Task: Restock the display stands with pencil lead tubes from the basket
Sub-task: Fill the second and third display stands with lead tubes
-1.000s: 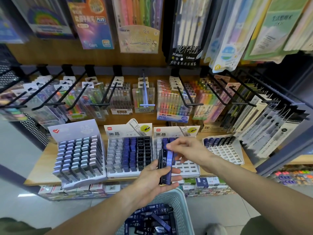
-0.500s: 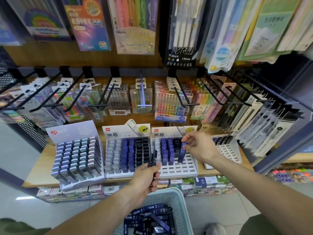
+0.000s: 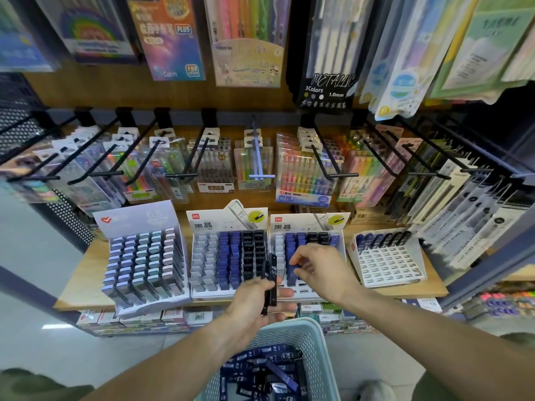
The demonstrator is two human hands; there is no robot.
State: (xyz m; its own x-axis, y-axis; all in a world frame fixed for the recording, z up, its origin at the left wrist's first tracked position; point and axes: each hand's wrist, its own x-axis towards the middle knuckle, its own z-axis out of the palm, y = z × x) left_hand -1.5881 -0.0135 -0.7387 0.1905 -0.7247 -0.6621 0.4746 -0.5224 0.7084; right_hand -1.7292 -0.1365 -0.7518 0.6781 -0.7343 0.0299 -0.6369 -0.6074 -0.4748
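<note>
My left hand [image 3: 254, 306] grips a couple of black "HB 0.5" lead tubes [image 3: 271, 274] upright above the pale green basket [image 3: 314, 334]. Inside the basket lie several blue and black lead tubes [image 3: 260, 371]. My right hand [image 3: 324, 270] hovers over the third display stand [image 3: 307, 225], fingers and thumb curled and pinching the top of a blue tube [image 3: 297, 269] in its blue rows. One blue tube [image 3: 334, 240] stands alone at that stand's back right. The second stand [image 3: 228, 256] is full of grey, blue and black tubes.
A grey-lidded stand [image 3: 144, 261] sits at the left and a nearly bare white stand [image 3: 388, 266] at the right, all on a wooden shelf [image 3: 78, 296]. Black hooks [image 3: 324, 166] with pen packs jut out above. Boxed stock [image 3: 173, 315] fills the shelf below.
My right hand left a blue tube at the third stand's back right and drew back toward the front, beside my left hand. The left hand rose slightly with its black tubes.
</note>
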